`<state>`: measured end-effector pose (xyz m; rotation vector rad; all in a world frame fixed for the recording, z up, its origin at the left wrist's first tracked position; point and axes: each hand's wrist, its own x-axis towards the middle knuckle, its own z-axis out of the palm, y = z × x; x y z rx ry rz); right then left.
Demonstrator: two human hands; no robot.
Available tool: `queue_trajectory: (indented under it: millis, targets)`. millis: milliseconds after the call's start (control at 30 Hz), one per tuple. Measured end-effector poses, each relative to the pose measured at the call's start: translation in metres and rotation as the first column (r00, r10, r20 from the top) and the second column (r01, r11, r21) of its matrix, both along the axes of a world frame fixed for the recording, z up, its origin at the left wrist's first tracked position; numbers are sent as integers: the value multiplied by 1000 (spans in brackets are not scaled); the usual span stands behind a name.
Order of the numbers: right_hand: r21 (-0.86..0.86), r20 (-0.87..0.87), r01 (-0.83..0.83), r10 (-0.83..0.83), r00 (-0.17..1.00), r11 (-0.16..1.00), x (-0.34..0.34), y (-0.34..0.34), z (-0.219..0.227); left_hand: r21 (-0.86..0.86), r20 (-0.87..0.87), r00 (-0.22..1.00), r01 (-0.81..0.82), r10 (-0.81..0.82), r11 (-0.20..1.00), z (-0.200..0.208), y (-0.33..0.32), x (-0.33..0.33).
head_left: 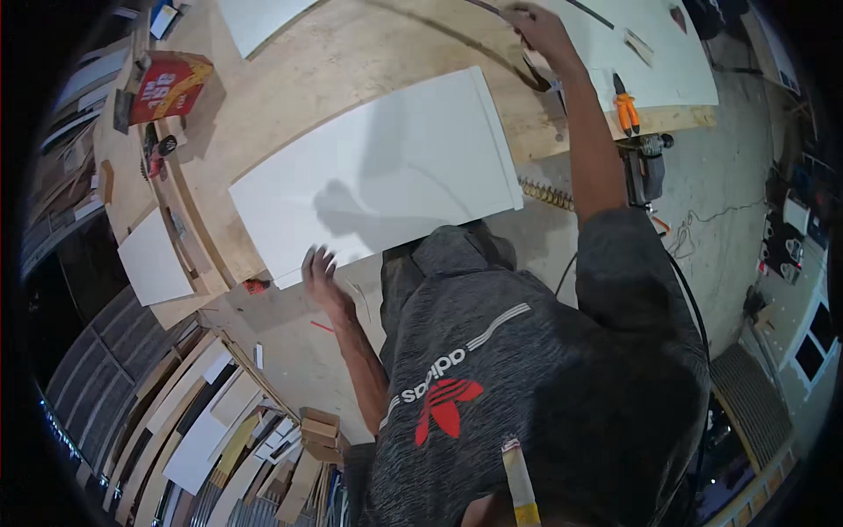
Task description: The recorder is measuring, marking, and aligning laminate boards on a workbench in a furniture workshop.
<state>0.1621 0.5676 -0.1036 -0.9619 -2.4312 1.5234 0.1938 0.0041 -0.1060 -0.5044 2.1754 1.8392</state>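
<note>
So the white panel lies flat on the wooden desk, left hand at its near-left edge, fingers loosely spread and empty. Right hand is at the far right by a thin dark strip, fingers curled, can't tell if they've gripped it.

We see white on the panel, pale tan wood on the counter, red with yellow on the box, and orange grips with a dark nose on the pliers. Our shirt is a heathered dark grey with white stripes and a red leaf-like motif, while the coiled hose shows yellow and the floor grey.
</note>
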Motion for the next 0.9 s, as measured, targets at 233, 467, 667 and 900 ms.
queue_trajectory:
  millis: [233, 467, 667, 900]
  targets:
    - [-119, 60, 42, -35, 998, 992, 86, -191, 23, 596, 15, 716, 554, -698, 581, 27, 157, -55]
    - [-248, 155, -18, 57, 986, 969, 166, -293, 56, 843, 288, 777, 71, -560, 533, 13, 200, -107]
    - [-46, 290, 55, -40, 956, 997, 261, -289, 57, 906, 127, 802, 146, -583, 398, 28, 143, -133]
    - [96, 473, 122, -153, 868, 988, 307, -317, 57, 915, -58, 913, 210, -405, 344, 77, 109, -152]
